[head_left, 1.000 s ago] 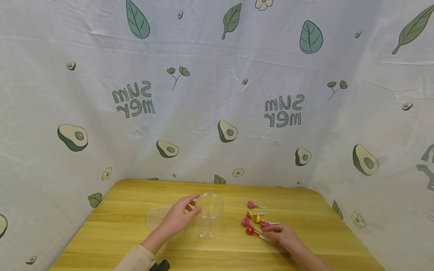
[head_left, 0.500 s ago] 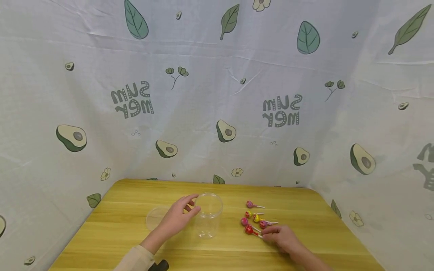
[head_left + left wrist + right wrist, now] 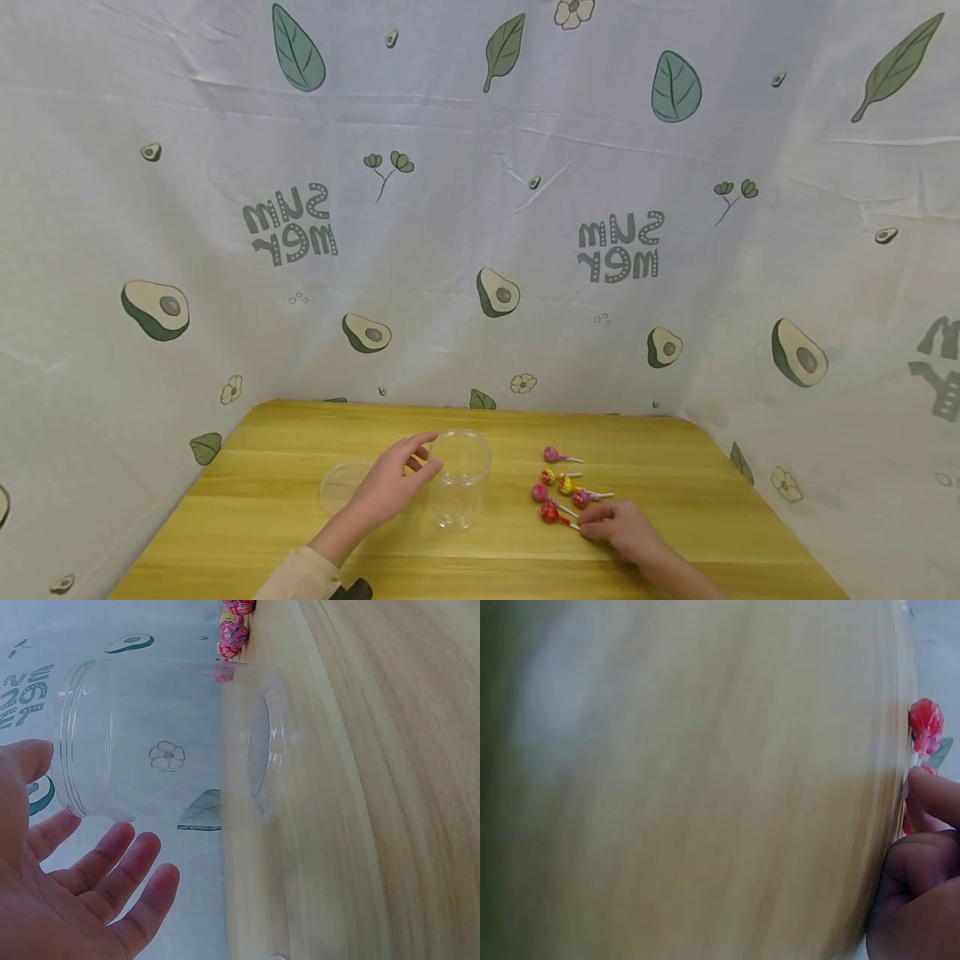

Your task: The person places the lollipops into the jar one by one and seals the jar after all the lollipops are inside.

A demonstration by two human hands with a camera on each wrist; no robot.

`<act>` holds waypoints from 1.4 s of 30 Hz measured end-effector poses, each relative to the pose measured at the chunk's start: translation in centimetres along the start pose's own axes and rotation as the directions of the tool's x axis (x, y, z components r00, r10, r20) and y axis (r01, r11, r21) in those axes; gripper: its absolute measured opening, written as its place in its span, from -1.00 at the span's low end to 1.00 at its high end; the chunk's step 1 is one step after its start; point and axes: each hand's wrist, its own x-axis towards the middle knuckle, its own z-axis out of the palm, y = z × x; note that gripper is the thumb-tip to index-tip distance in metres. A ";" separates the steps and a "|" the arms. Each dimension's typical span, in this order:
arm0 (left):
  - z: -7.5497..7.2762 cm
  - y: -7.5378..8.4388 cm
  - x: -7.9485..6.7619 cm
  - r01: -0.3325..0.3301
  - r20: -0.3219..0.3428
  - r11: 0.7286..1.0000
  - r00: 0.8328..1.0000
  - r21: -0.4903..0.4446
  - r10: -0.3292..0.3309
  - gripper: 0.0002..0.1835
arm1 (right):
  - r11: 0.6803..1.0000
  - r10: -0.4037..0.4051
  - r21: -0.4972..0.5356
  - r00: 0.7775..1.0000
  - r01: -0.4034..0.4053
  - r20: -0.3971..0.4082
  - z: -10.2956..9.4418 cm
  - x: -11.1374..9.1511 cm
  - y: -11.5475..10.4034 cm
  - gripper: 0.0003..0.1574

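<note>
A clear plastic jar (image 3: 457, 504) stands upright, its mouth uncovered, near the middle of the wooden table. My left hand (image 3: 393, 482) is at its left side, fingers spread and relaxed; thumb and forefinger lie by the rim, and contact is hard to tell. In the left wrist view the jar (image 3: 169, 742) shows nothing inside. At the right, my right hand (image 3: 628, 532) pinches the white stick of a red lollipop (image 3: 550, 512) between thumb and fingers. The right wrist view catches the red wrapped head (image 3: 927, 718) just beyond the fingertips; the lollipop lies on or just above the table.
Several more lollipops lie close by: a pink one (image 3: 539, 492), a purple one (image 3: 582, 498), two yellow ones (image 3: 566, 485) and a pink-purple one (image 3: 552, 454) farther back. A clear round lid (image 3: 336, 486) lies left of the jar. A printed curtain (image 3: 420, 250) surrounds the table (image 3: 480, 567).
My right hand has moved slightly left and down to the red lollipop's stick and now pinches it. The left hand and jar have stayed in place.
</note>
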 end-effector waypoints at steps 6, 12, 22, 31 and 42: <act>0.1 -0.1 0.0 0.006 0.007 1.000 1.000 -0.002 -0.006 -0.37 | 1.000 0.006 -0.010 1.000 -0.006 0.019 -0.2 -0.1 0.2 -0.77; 0.0 -0.1 -0.1 0.006 0.001 1.000 1.000 -0.009 -0.006 -0.38 | 0.999 -0.047 -0.009 0.998 0.047 0.032 -0.2 0.1 0.3 -0.84; 0.0 0.0 -0.2 0.008 -0.003 1.000 1.000 -0.009 -0.008 -0.38 | 0.994 -0.042 -0.102 0.998 0.036 -0.053 0.2 0.3 0.3 -0.88; 0.2 0.0 -0.2 0.007 -0.008 1.000 1.000 0.000 -0.007 -0.39 | 0.985 -0.079 -0.162 0.995 0.068 -0.064 0.3 0.3 0.5 -0.91; 0.2 0.0 -0.3 0.000 -0.007 1.000 1.000 0.008 0.000 -0.39 | 0.973 -0.133 -0.192 0.991 0.127 -0.023 0.4 0.2 0.2 -0.94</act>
